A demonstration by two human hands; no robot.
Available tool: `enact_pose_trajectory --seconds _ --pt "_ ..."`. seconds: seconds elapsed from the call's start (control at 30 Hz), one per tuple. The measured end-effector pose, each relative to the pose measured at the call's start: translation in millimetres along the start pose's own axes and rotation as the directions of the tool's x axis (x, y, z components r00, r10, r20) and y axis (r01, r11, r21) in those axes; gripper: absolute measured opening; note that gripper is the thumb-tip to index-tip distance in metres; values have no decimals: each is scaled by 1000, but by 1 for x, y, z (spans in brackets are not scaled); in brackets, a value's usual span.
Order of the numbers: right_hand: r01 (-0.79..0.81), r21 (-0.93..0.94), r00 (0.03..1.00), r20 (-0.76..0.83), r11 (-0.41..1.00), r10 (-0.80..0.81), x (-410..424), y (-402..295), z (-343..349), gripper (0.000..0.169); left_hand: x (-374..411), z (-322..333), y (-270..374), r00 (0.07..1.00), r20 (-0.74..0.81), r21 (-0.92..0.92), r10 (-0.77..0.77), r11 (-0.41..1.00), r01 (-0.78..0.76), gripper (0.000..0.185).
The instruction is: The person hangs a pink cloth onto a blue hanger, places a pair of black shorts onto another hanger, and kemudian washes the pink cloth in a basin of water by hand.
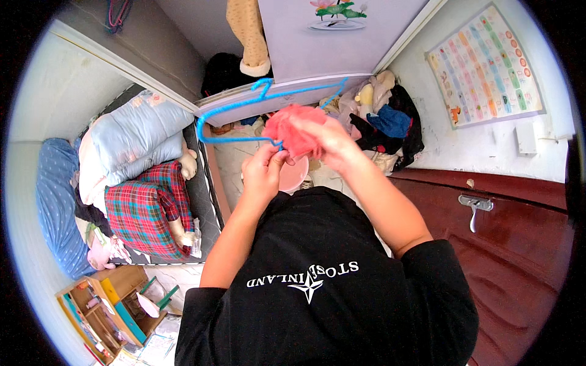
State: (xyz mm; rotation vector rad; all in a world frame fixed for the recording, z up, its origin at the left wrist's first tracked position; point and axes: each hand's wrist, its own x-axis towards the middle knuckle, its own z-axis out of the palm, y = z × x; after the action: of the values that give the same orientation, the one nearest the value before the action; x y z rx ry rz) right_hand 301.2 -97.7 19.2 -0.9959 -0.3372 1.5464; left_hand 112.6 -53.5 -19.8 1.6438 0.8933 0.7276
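A blue clothes hanger (229,108) is held out in front of my chest, its hook (264,85) pointing away from me. My left hand (262,176) pinches the hanger's near bar between thumb and fingers. Bunched around that bar is a red cloth (293,128), which my right hand (334,139) grips from the right side. The cloth hides part of the bar. Below my hands, a round pink object (294,176), perhaps a basin or a stool, is partly covered by them.
Left stands a bed with a light blue quilt (137,126) and a folded plaid blanket (142,206). Ahead is a wardrobe with a sliding door (339,50). Clothes (389,121) are heaped by the right wall. A dark red door (503,256) with a handle (474,212) is at right.
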Motion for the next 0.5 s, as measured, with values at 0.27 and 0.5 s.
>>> enact_pose_trajectory --seconds 0.27,0.5 --pt "287 -6 937 -209 958 -282 15 -31 -73 34 -4 -13 -7 998 33 -367 -49 928 58 15" --pt "25 -109 998 -48 994 -31 4 14 -28 36 19 7 -11 996 -8 15 -89 996 89 15"
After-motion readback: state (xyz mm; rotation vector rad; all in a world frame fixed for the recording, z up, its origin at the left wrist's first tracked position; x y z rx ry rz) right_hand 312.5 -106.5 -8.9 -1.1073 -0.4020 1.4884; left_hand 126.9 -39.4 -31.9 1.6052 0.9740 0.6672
